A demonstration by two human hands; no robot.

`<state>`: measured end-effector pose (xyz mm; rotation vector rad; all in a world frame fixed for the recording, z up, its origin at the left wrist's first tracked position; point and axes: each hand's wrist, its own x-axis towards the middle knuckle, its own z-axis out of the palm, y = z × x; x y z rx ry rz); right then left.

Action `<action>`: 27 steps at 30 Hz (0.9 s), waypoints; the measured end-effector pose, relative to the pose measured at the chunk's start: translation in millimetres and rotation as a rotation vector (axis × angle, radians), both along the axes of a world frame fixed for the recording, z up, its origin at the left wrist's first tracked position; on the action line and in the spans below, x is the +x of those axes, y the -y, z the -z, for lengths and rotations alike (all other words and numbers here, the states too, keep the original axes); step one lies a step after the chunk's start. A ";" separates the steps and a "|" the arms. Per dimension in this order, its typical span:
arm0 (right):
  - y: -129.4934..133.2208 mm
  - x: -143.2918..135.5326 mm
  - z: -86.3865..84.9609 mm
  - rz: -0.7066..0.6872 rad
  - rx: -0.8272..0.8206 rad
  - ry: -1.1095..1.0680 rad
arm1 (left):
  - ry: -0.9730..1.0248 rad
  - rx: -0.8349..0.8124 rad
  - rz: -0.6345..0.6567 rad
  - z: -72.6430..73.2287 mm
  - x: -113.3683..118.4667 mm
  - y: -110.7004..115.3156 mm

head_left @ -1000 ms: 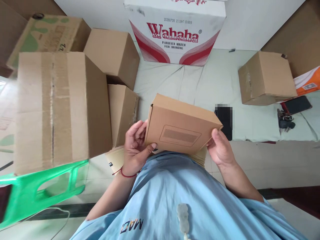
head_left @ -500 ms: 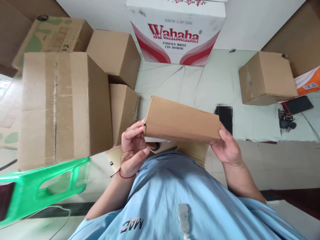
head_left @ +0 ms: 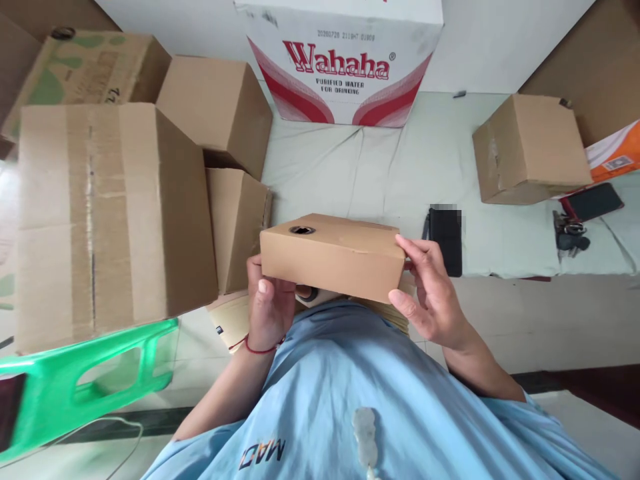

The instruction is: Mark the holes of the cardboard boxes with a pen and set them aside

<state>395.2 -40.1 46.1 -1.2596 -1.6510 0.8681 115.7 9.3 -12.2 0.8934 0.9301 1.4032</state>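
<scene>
In front of my belly I hold up a flat brown cardboard box (head_left: 333, 267), tilted so that its top and one long side show. A dark-rimmed round hole is in the top near the left end. My left hand (head_left: 273, 300) supports the left end from below, its fingers partly hidden under the box and its thumb off the side. My right hand (head_left: 430, 287) grips the right end, fingertips on the top corner and thumb against the lower corner. A red string bracelet is on my left wrist.
Large cardboard boxes (head_left: 113, 220) are stacked at left, one above a green plastic stool (head_left: 155, 353). A white Wahaha carton (head_left: 340, 67) stands at the back. On the pale cloth at right are a black case (head_left: 445, 243), a phone (head_left: 593, 205), keys (head_left: 570, 237) and another cardboard box (head_left: 535, 150).
The box has turned over, so the side with the round hole now shows. It has moved slightly left and down, and my right hand has shifted its grip onto the end corners.
</scene>
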 end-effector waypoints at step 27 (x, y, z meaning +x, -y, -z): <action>2.3 88.2 76.5 0.609 -0.365 0.916 | -1.019 0.518 -0.203 18.1 20.8 1.7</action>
